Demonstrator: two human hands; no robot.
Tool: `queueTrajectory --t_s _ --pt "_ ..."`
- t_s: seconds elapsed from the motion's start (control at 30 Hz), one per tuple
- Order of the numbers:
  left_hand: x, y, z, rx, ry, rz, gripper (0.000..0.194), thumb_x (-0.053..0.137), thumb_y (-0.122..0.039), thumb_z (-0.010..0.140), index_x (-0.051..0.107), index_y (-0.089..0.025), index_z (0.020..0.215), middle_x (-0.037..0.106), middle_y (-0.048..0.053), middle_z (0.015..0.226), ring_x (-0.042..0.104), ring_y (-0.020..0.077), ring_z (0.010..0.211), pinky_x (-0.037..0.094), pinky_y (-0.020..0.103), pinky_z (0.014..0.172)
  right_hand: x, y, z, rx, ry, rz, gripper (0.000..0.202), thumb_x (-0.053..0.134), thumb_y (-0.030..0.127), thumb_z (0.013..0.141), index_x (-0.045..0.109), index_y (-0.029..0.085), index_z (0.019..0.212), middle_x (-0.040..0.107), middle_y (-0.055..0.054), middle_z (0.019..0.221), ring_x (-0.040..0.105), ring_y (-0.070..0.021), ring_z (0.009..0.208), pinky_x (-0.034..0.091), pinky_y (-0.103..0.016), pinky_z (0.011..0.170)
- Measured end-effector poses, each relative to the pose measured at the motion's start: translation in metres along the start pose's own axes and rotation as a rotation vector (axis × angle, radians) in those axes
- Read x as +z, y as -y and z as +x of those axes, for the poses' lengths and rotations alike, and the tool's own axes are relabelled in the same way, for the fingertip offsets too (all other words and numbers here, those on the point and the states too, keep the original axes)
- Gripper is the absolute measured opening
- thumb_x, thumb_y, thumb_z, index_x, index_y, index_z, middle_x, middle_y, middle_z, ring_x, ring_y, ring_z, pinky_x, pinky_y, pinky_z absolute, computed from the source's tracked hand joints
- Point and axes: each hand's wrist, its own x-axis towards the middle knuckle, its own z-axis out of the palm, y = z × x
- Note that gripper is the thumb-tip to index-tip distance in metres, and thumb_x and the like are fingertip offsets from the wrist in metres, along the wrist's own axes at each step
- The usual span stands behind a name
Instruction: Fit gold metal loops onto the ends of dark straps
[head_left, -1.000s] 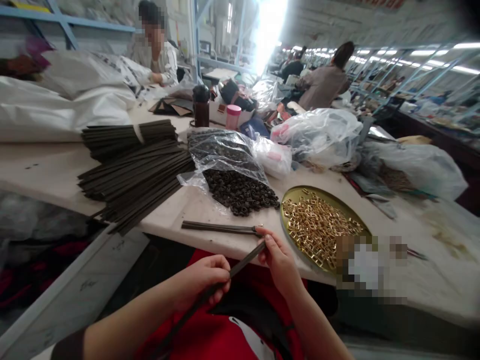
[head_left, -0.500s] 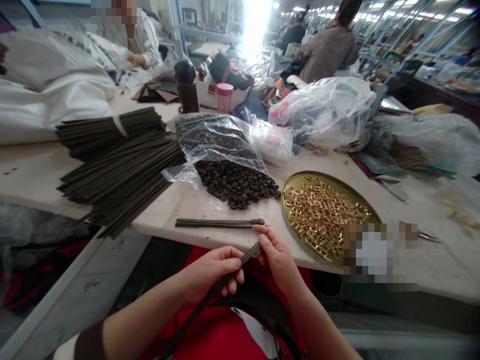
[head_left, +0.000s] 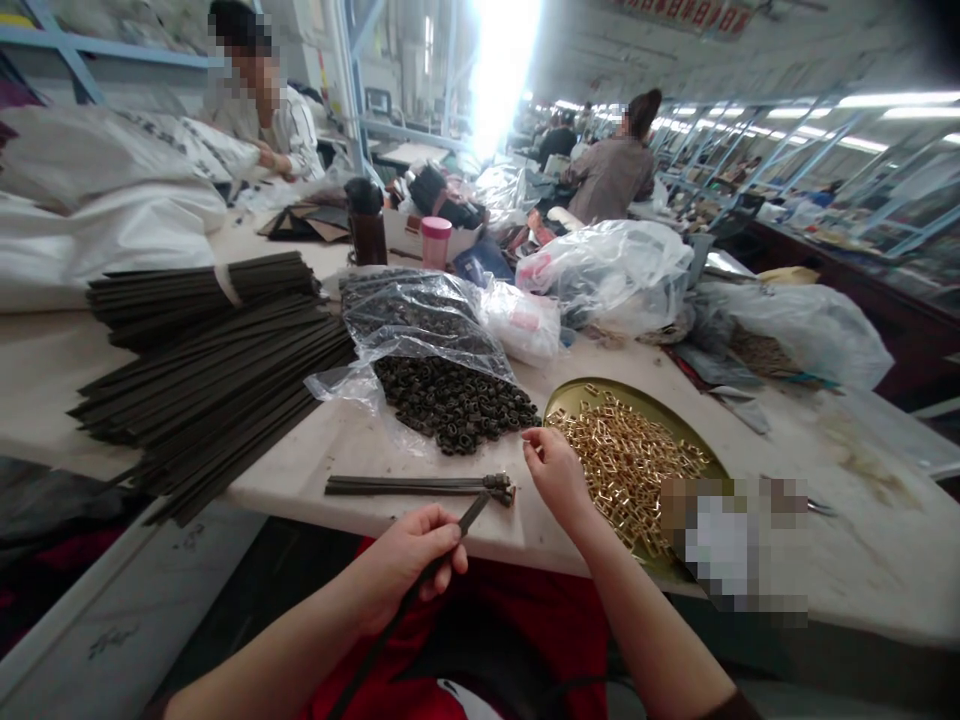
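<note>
The left hand point(head_left: 409, 555) is clamped around a dark strap point(head_left: 420, 585) just off the near edge of the worktop point(head_left: 360, 440), its free tip point(head_left: 480, 503) angled up toward the edge. The right hand point(head_left: 555, 470) has its fingers loosely together, holding nothing that can be made out, and hovers over the near-left rim of the round gold tray point(head_left: 577, 395), where the brass buckles point(head_left: 630, 460) lie heaped. Two finished straps point(head_left: 412, 485) lie flat along the near edge, just beyond the held one, with a heap of dark rings point(head_left: 450, 405) spilling from a clear bag point(head_left: 420, 315) behind them. To pick cleanly, the fingertips should likely single out one buckle at the edge of the heap rather than dig into its middle, while the left hand keeps the strap tip steady and raised, close to the tray. A stack of loose straps point(head_left: 217, 380) fills the left side of the worktop.
</note>
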Motion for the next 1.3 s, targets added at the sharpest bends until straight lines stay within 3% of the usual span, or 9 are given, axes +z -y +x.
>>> queueTrajectory --t_s 0.1,0.2,0.5,0.6,0.7,0.8,0.93,1.07,1.3 --pt "-0.002 0.001 0.003 0.014 -0.006 -0.016 0.024 0.057 -0.036 0.070 0.043 -0.016 0.072 0.057 -0.004 0.058 0.037 0.0014 0.036 0.020 0.013 0.034 0.016 0.005 0.016 -0.144 0.115 -0.198 0.018 0.042 0.024 0.084 0.059 0.021 0.092 0.058 -0.005 0.091 0.056 -0.0149 0.075 0.039 -0.026 0.067" --pt "-0.006 0.000 0.007 0.023 -0.012 -0.027 0.023 0.057 -0.035 0.071 0.044 -0.016 0.073 0.058 -0.004 0.058 0.038 0.0015 0.037 0.020 0.013 0.034 0.028 0.007 0.024 -0.199 0.168 -0.316 0.015 0.046 0.025 0.083 0.059 0.022 0.091 0.059 -0.004 0.088 0.056 -0.0147 0.072 0.037 -0.025 0.063" --pt "0.000 -0.004 0.012 0.066 -0.043 -0.062 0.008 0.050 -0.021 0.074 0.045 -0.016 0.077 0.058 -0.003 0.059 0.039 0.0020 0.038 0.025 0.013 0.034 0.024 -0.008 0.016 -0.173 0.143 -0.245 0.011 0.048 0.023 0.081 0.056 0.018 0.074 0.056 -0.005 0.081 0.052 -0.0161 0.072 0.038 -0.028 0.067" --pt "0.002 -0.003 0.008 0.063 -0.027 -0.086 0.008 0.050 -0.020 0.073 0.047 -0.015 0.079 0.058 -0.003 0.061 0.040 0.0019 0.039 0.025 0.013 0.035 0.015 -0.009 0.003 -0.078 0.079 -0.034 0.010 0.051 0.026 0.079 0.056 0.017 0.080 0.056 -0.004 0.075 0.051 -0.0162 0.069 0.040 -0.031 0.069" --pt "0.003 -0.002 0.003 0.058 -0.001 -0.090 0.011 0.051 -0.018 0.071 0.049 -0.015 0.081 0.059 -0.003 0.063 0.041 0.0019 0.039 0.025 0.014 0.035 0.002 -0.003 -0.014 0.097 0.041 0.369 0.028 0.056 0.035 0.076 0.056 0.017 0.098 0.056 -0.002 0.076 0.052 -0.0147 0.066 0.043 -0.032 0.068" --pt "0.006 -0.001 -0.002 0.068 0.033 -0.071 0.012 0.051 -0.019 0.070 0.049 -0.015 0.081 0.059 -0.002 0.063 0.042 0.0022 0.039 0.026 0.014 0.036 -0.011 0.013 -0.034 0.320 0.168 0.809 0.036 0.062 0.043 0.072 0.060 0.018 0.098 0.058 0.000 0.075 0.054 -0.0128 0.066 0.046 -0.032 0.070" --pt "0.011 -0.002 -0.008 0.093 0.060 0.027 0.010 0.049 -0.022 0.073 0.048 -0.015 0.080 0.059 -0.002 0.062 0.043 0.0028 0.040 0.027 0.014 0.036 -0.018 0.036 -0.059 0.541 0.289 1.217 0.030 0.072 0.038 0.063 0.064 0.019 0.084 0.061 0.001 0.076 0.055 -0.0095 0.064 0.049 -0.029 0.069" --pt "0.014 -0.002 -0.011 0.147 0.033 0.223 0.007 0.046 -0.023 0.076 0.045 -0.016 0.076 0.058 -0.003 0.059 0.044 0.0033 0.039 0.027 0.014 0.035 -0.014 0.046 -0.073 0.607 0.326 1.431 0.024 0.075 0.033 0.061 0.059 0.019 0.071 0.057 0.004 0.067 0.052 -0.0062 0.058 0.048 -0.021 0.059" --pt "0.016 0.004 -0.011 0.267 -0.013 0.427 0.009 0.044 -0.024 0.078 0.046 -0.017 0.073 0.056 -0.005 0.056 0.042 0.0043 0.038 0.028 0.014 0.035 -0.006 0.056 -0.081 0.598 0.281 1.473 0.030 0.073 0.038 0.062 0.051 0.018 0.063 0.050 0.005 0.057 0.045 -0.0061 0.051 0.043 -0.019 0.050"
